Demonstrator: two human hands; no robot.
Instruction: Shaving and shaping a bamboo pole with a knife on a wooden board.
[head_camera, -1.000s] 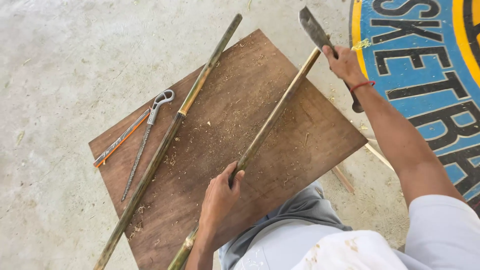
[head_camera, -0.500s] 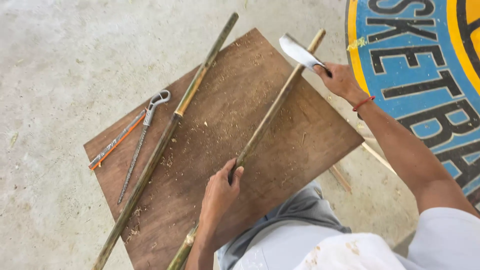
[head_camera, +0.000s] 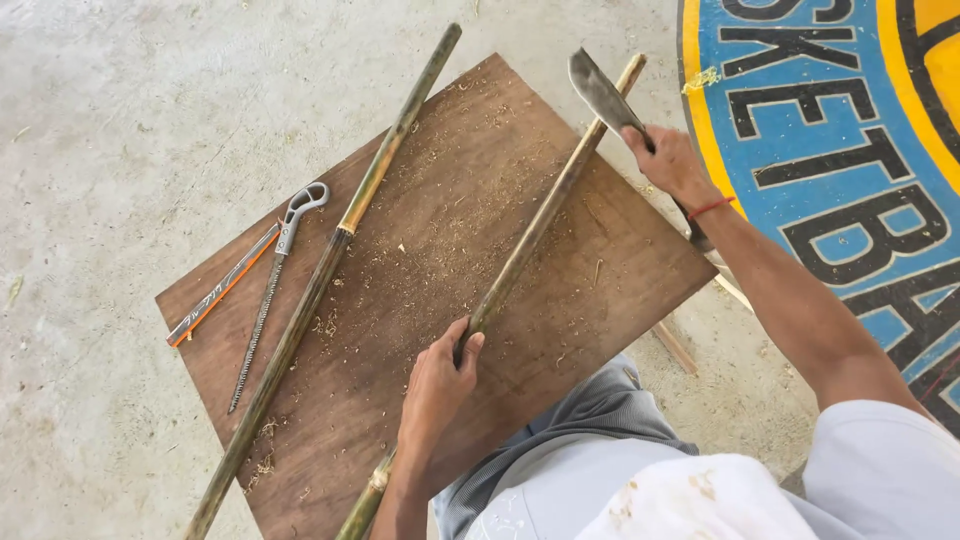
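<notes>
My left hand (head_camera: 438, 385) grips a thin bamboo pole (head_camera: 540, 225) near its middle, holding it slanted across a brown wooden board (head_camera: 430, 230). My right hand (head_camera: 672, 160) holds a machete (head_camera: 603, 92) by its handle, with the curved blade resting against the pole's far end. A second, longer bamboo pole (head_camera: 330, 265) lies on the board to the left, untouched. Sawdust and shavings cover the board's middle.
A small hand saw with a metal handle (head_camera: 272, 275) and an orange-and-grey strip (head_camera: 220, 290) lie on the board's left corner. Concrete floor surrounds the board. Painted blue and yellow court markings (head_camera: 830, 130) lie at the right. Thin wood slivers (head_camera: 675, 345) sit under the board's right edge.
My right hand has brought the machete down and left from a raised position, so the blade now meets the pole's far end. My left hand has stayed gripping the pole.
</notes>
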